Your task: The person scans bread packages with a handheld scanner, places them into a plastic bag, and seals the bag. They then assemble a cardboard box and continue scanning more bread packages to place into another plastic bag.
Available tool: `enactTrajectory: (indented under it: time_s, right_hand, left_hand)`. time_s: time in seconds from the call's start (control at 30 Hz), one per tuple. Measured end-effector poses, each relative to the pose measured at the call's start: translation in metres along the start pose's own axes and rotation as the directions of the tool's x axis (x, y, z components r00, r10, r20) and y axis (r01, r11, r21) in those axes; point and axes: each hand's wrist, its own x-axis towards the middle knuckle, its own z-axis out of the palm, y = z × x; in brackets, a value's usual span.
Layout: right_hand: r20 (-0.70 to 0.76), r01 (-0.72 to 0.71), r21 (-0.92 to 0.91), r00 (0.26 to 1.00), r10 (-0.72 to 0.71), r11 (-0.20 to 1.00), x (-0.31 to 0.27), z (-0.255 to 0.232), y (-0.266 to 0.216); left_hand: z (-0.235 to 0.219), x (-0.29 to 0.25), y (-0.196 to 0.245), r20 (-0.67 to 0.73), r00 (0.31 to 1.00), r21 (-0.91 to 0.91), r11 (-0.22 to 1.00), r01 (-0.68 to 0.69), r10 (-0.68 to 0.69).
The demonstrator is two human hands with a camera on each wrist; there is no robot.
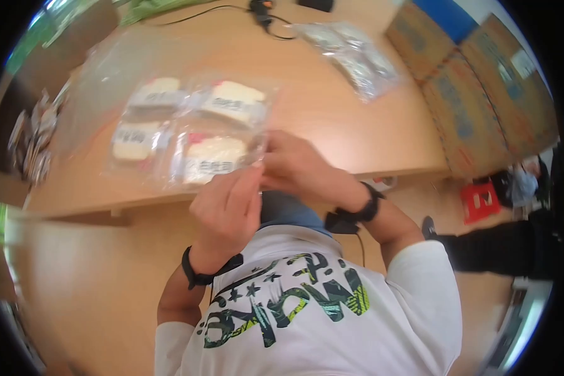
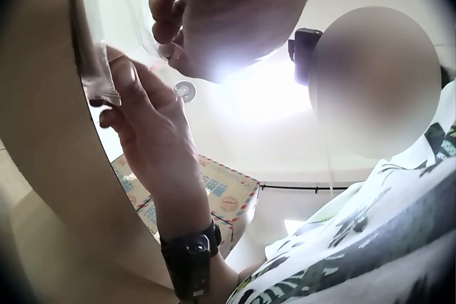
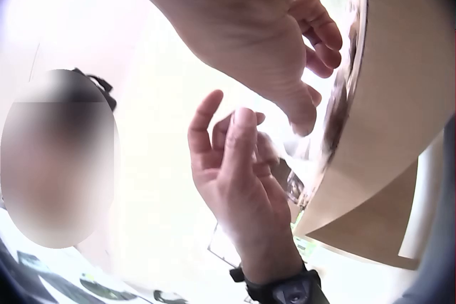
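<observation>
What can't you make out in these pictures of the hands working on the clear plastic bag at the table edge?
- Head view: labels on the white packets inside the clear plastic bag are blurred, unreadable.
- Head view: left hand and right hand cover the bag's corner, hiding the grip.
- Left wrist view: ceiling glare washes out the bag's edge.
- Right wrist view: wooden table edge hides the bag's contents.
</observation>
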Motion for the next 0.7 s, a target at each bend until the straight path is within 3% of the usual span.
enactTrajectory:
  time_s: [0.13,0.17,0.23,0.33,0.43,0.5,0.53,0.57,0.63,0.7]
  right_hand:
    - [-0.204,0.022,0.098,0.979,-0.002,0.995,0.004,0.065,0.028]
    - [-0.193,0.010,0.065,0.981,0.003,0.998,0.009,0.066,0.021]
    - [-0.251,0.144,0.175,0.963,-0.098,0.974,0.016,0.054,0.010]
    - [-0.124,0.114,0.148,0.988,-0.096,0.982,0.012,0.039,0.006]
    - [0.027,0.042,0.007,0.999,-0.043,0.999,0.007,0.030,0.009]
    - [0.291,-0.012,-0.077,0.956,0.034,0.997,0.011,-0.001,0.010]
    - [0.268,-0.143,-0.036,0.952,0.148,0.989,0.010,-0.023,0.006]
    - [0.258,-0.267,0.013,0.932,0.255,0.964,0.008,-0.046,0.006]
    - [-0.008,-0.242,-0.007,0.970,0.242,0.970,0.012,-0.072,0.039]
    - [-0.230,-0.270,0.062,0.933,0.277,0.961,0.031,-0.082,0.065]
  left_hand:
    - [0.010,-0.004,0.003,-0.023,0.997,0.007,0.997,-0.073,0.073]
    - [0.009,-0.004,0.004,-0.050,0.995,0.014,0.996,-0.085,0.086]
    - [0.007,-0.008,0.001,-0.015,1.000,-0.043,0.999,-0.010,0.009]
    - [0.006,-0.016,-0.003,0.019,1.000,-0.116,0.993,0.005,-0.003]
    - [0.005,-0.018,-0.011,0.149,0.986,-0.062,0.996,-0.069,0.078]
    - [-0.005,-0.018,-0.012,0.301,0.945,-0.082,0.990,-0.111,0.131]
    - [-0.012,-0.019,-0.012,0.372,0.917,-0.079,0.989,-0.122,0.143]
    - [-0.019,-0.017,-0.014,0.347,0.924,-0.072,0.987,-0.144,0.160]
    - [-0.032,-0.009,-0.019,0.292,0.941,-0.028,0.985,-0.169,0.170]
    - [-0.025,0.002,-0.032,0.372,0.925,0.022,0.996,-0.088,0.074]
